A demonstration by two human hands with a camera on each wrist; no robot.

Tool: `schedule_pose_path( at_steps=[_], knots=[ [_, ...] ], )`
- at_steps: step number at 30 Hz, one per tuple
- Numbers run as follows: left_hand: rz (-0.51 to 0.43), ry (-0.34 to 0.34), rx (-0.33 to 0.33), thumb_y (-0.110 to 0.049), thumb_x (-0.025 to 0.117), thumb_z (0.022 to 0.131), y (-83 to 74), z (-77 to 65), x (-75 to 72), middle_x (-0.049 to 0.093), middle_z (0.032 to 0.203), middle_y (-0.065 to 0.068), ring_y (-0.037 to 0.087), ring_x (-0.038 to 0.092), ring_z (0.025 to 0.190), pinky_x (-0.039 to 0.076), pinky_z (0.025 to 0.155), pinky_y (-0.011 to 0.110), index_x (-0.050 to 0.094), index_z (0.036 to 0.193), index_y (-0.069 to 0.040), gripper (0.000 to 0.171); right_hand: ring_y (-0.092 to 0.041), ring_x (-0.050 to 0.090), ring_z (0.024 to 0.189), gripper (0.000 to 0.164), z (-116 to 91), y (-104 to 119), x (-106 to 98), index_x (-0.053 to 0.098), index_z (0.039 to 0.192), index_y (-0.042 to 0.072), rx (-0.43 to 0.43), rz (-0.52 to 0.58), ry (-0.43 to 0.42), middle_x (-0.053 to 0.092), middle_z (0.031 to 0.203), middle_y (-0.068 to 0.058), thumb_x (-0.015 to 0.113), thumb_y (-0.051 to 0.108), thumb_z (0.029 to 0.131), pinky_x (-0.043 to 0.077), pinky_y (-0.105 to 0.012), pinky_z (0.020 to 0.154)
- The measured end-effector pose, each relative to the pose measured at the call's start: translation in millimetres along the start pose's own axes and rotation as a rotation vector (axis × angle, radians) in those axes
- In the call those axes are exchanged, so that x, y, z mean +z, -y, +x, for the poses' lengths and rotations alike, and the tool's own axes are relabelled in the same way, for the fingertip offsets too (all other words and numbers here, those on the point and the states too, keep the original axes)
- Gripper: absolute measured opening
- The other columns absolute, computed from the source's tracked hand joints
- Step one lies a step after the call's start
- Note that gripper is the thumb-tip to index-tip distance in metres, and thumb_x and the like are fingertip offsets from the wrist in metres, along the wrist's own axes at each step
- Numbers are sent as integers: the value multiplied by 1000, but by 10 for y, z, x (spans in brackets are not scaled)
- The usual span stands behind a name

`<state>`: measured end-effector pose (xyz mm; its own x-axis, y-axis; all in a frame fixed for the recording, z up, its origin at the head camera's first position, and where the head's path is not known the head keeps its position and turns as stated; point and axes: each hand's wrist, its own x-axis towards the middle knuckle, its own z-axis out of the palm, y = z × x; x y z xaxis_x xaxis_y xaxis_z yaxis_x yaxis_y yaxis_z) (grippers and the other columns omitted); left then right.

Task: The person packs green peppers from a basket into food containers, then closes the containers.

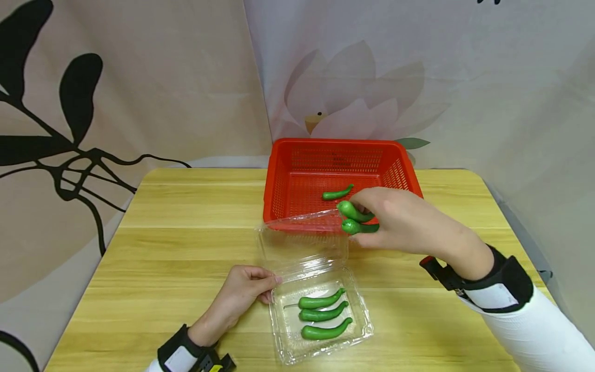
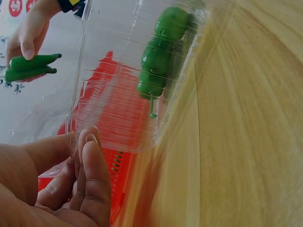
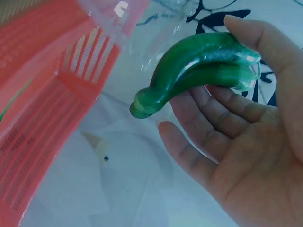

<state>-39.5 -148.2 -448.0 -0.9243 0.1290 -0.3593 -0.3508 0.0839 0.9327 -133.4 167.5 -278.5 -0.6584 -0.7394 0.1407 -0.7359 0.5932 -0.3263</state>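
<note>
While the left hand pinched the near-left edge of the clear plastic box between thumb and fingers, probably to steady so light a thing on the wooden table, the right hand held two green peppers side by side above the near rim of the red basket; its thumb and fingers grasped the pair from opposite sides, a grip that seemed to suit their matching curves and left one end of each poking out; inside the box lay three peppers, roughly parallel and apart from the walls, perhaps ranged so for neatness; the open lid reached back towards the basket, leaving the box uncovered, and from where I stood it overlapped the near rim, though I could not tell whether they touched; one lone pepper lay in the basket.
</note>
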Motion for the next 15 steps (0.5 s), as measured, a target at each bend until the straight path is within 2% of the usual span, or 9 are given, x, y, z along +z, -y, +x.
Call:
schedule_pose_path(
  at_steps=[7, 15],
  knots=[
    [-1, -8, -8, -9, 80, 92, 4, -4, 4, 70, 73, 12, 14, 63, 59, 58, 57, 25, 76, 95, 9, 19, -5, 50, 74, 30, -60, 174, 198, 59, 91, 19, -95, -14, -2, 52, 82, 12, 87, 22, 81, 50, -23, 67],
    [-3, -3, -8, -9, 80, 93, -18, -13, 12, 71, 74, 15, 14, 63, 60, 59, 58, 25, 77, 95, 8, 17, -6, 50, 77, 30, -124, 275, 412, 61, 97, 17, -163, 5, 31, 53, 85, 11, 87, 21, 81, 49, -23, 68]
  ],
)
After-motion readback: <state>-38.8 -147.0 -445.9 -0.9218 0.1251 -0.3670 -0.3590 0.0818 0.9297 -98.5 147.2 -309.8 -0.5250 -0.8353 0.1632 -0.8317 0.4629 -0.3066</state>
